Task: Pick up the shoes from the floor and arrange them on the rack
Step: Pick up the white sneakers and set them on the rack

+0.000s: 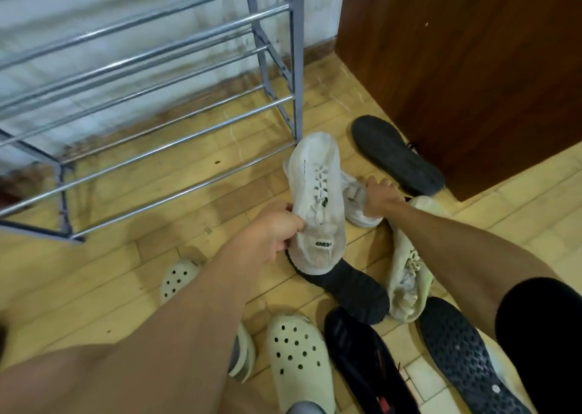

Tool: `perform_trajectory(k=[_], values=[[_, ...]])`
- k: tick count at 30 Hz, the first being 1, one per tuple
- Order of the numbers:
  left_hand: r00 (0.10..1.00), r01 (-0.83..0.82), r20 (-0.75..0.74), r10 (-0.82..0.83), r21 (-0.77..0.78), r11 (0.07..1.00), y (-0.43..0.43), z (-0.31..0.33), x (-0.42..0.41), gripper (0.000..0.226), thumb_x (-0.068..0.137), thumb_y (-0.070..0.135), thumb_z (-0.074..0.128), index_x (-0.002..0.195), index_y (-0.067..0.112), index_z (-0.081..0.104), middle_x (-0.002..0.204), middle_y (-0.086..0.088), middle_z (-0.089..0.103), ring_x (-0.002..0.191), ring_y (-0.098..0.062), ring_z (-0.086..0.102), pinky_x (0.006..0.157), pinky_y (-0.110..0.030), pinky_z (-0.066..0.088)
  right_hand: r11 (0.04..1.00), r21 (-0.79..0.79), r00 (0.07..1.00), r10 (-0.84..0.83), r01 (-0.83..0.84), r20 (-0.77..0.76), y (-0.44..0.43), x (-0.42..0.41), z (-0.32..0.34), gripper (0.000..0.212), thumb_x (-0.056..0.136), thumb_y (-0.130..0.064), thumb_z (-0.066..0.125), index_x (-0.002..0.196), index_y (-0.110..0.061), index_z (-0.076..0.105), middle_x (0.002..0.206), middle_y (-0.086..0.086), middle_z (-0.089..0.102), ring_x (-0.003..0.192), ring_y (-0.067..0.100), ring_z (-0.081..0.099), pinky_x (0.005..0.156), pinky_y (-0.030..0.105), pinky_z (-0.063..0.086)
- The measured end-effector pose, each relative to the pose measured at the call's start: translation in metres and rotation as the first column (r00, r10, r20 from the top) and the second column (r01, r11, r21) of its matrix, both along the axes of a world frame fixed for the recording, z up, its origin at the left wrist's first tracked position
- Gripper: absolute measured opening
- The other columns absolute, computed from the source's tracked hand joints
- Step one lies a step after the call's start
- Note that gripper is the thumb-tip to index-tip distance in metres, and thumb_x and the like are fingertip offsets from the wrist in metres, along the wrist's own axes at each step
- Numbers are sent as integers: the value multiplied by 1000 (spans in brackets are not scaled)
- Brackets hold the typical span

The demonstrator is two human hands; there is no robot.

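My left hand (273, 231) grips a white lace-up sneaker (318, 199) by its side and holds it lifted, toe pointing toward the rack. My right hand (378, 197) closes on a second white sneaker (357, 207) that lies on the floor, mostly hidden behind the first. The metal shoe rack (157, 76) with bare silver bars stands at the upper left, its front right leg just beyond the lifted sneaker's toe. Other shoes lie scattered on the wooden floor around my arms.
A pale yellow-green sneaker (406, 275) lies under my right forearm. Two dark shoes lie sole-up (396, 155) (352, 287). White perforated clogs (296, 357) (178, 279) and dark sneakers (368, 360) (463, 353) sit near the bottom. A brown wooden cabinet (466, 67) stands at right.
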State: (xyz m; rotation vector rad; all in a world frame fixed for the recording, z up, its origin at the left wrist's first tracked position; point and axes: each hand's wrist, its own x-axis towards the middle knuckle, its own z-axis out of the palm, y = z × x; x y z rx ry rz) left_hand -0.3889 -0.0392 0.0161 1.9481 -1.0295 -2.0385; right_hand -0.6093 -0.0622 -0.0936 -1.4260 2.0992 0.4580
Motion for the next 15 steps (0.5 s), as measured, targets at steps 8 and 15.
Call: perform_trajectory(k=[8, 15], values=[[962, 157, 183, -200, 227, 961, 29, 12, 13, 31, 97, -3, 41, 126, 1, 50, 123, -22, 53, 112, -40, 56, 93, -48, 48, 999, 7, 998, 32, -32, 45, 27, 12, 31, 85, 80, -33, 74, 141, 1, 25, 127, 20, 56, 111, 34, 62, 95, 43, 51], [956, 199, 184, -230, 172, 965, 58, 27, 14, 43, 92, 0, 57, 133, -5, 46, 132, -24, 52, 114, -43, 57, 82, -45, 55, 974, 40, 908, -221, 221, 356, 52, -6, 72, 40, 73, -24, 83, 100, 0, 64, 89, 14, 71, 67, 23, 74, 61, 29, 62]])
